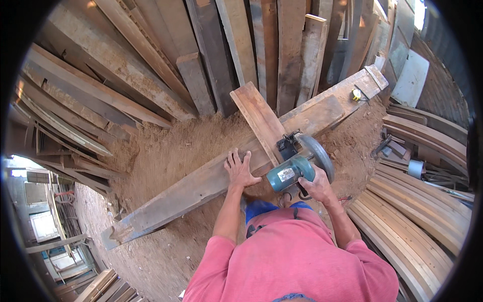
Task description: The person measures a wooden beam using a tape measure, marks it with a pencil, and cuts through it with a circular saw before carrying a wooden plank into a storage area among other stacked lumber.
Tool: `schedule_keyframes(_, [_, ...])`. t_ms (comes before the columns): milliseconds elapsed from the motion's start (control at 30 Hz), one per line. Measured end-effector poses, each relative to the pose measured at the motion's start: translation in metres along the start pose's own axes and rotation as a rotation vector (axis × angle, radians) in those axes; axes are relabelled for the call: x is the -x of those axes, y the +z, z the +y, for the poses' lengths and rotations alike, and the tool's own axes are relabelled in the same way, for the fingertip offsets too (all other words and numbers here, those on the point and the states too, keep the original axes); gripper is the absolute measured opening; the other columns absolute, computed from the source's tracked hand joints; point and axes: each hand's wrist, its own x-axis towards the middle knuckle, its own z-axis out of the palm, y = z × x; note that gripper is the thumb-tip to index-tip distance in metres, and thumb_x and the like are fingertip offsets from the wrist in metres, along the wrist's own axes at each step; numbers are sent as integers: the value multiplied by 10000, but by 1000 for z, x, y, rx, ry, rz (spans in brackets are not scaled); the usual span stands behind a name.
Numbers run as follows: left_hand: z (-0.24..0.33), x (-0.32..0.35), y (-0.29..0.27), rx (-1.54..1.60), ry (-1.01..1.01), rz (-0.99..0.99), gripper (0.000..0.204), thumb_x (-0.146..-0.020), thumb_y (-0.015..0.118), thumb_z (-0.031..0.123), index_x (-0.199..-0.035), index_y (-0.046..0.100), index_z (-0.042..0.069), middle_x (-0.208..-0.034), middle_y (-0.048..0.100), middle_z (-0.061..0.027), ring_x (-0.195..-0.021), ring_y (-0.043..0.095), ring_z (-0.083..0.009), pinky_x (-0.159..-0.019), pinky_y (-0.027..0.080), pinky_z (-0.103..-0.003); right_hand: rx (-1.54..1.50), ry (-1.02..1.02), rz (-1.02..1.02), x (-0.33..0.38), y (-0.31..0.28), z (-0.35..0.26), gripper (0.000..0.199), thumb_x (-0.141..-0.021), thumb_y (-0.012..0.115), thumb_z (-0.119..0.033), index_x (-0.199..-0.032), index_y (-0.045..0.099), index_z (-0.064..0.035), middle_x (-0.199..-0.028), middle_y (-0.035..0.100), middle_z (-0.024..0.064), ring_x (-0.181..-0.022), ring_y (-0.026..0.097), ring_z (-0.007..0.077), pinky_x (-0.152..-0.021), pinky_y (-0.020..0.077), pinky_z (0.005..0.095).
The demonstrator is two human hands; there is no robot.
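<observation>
My right hand [316, 184] is wrapped round the handle of a teal circular saw [294, 171], whose round grey guard faces right. The saw's dark base sits at the near end of a short reddish-brown board [258, 117]. That board lies crosswise over a long thick plank [188, 189], which runs from the lower left to the upper right. My left hand [240, 170] rests on the long plank, left of the short board, with its fingers spread and nothing held. The saw's blade is mostly hidden.
Tall planks [245, 43] lean along the far side. A yellow tape measure [356, 94] lies on the long plank's far right end. Stacked boards [402, 241] fill the right side. Sawdust [168, 146] covers the ground, and more lumber [98, 284] lies at the lower left.
</observation>
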Motion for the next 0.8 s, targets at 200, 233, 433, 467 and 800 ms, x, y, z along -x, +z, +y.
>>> schedule_keyframes(200, [1, 0, -2, 24, 0, -2, 1182, -457, 906, 519, -1486, 403, 231, -1594, 182, -234, -1486, 103, -467, -1142, 147, -681, -15, 64, -63, 5, 11, -1, 380, -823, 714, -191, -1118, 630, 32, -950, 680, 226, -895, 666, 352, -849, 514, 420])
schedule_keyframes(233, [1, 0, -2, 26, -4, -3, 1182, -457, 906, 519, -1486, 403, 231, -1594, 182, -234, -1486, 103, -467, -1142, 147, -681, -32, 48, -62, 4, 14, 1, 377, -825, 714, -189, -1117, 629, 33, -948, 678, 222, -892, 665, 349, -851, 514, 418])
schedule_keyframes(433, [1, -1, -1, 37, -8, -12, 1182, -467, 894, 574, -1486, 403, 230, -1595, 180, -237, -1485, 101, -473, -1143, 135, -684, -60, 67, -97, 0, 25, 3, 364, -818, 706, -183, -1109, 629, 22, -936, 673, 212, -881, 661, 343, -847, 514, 415])
schedule_keyframes(467, [0, -1, 0, 38, -5, -1, 1180, -471, 891, 581, -1486, 403, 230, -1596, 178, -237, -1484, 101, -476, -1144, 129, -684, -66, 63, -97, 0, 27, 4, 361, -815, 702, -179, -1109, 629, 18, -933, 673, 211, -878, 660, 342, -845, 513, 416])
schedule_keyframes(800, [3, -1, -3, 36, -8, -5, 1137, -500, 904, 509, -1480, 404, 224, -1593, 188, -247, -1478, 109, -485, -1149, 122, -673, -47, 46, -103, -21, 34, 1, 359, -804, 682, -160, -1115, 629, 12, -951, 674, 234, -907, 653, 405, -842, 504, 449])
